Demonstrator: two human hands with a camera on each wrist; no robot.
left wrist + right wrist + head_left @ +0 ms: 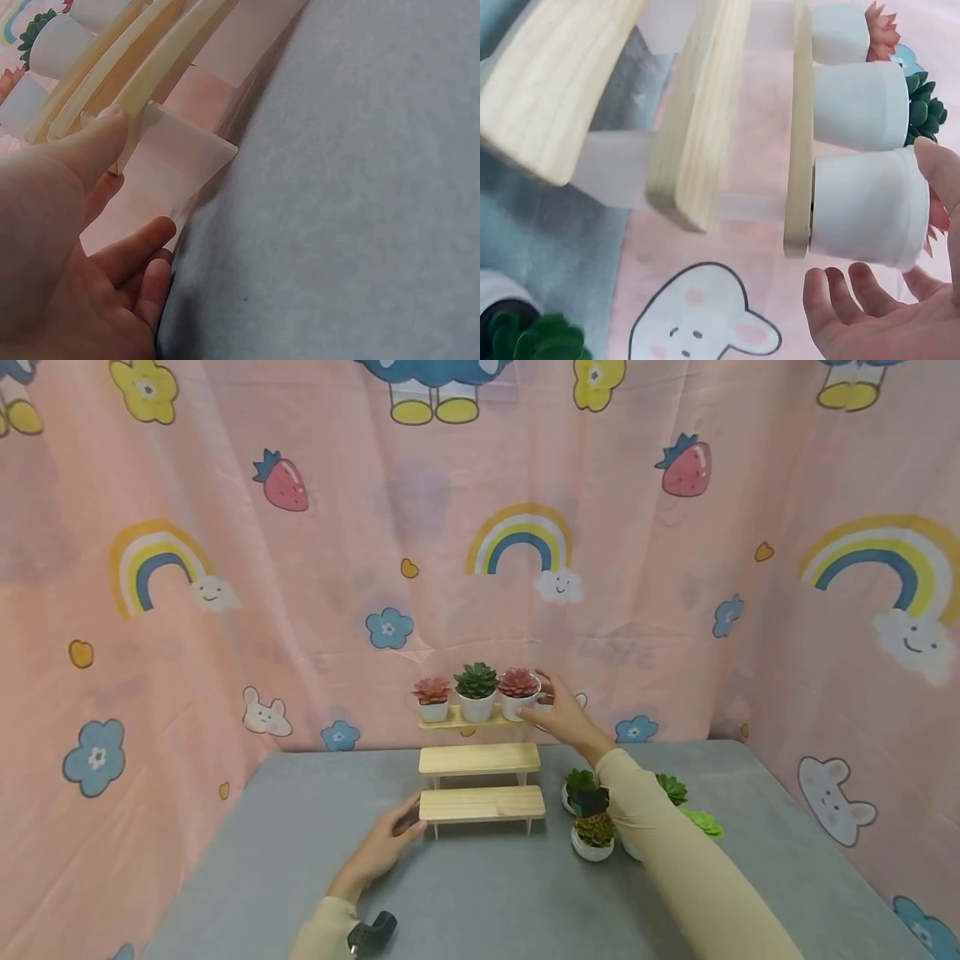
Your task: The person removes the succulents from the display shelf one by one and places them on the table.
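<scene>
A three-tier stand with wooden shelves point(482, 803) and clear supports point(169, 150) stands on the table. My left hand point(381, 847) pinches the lowest shelf's left end, thumb at its edge and a finger underneath. On the top shelf point(801, 135), a potted pink succulent point(519, 692) sits at the right end, in a white pot point(866, 206). My right hand point(558, 714) holds that pot, thumb at its rim and a forefinger at its other side. Left of it are a dark green succulent point(476, 682) and a smaller pink succulent point(432, 691), both in white pots.
Several more potted succulents stand on the grey table point(300, 827) right of the stand, including a brownish one point(594, 831) and a bright green one point(703, 822). My right forearm point(675, 843) partly hides them. A patterned pink curtain point(322, 593) hangs behind.
</scene>
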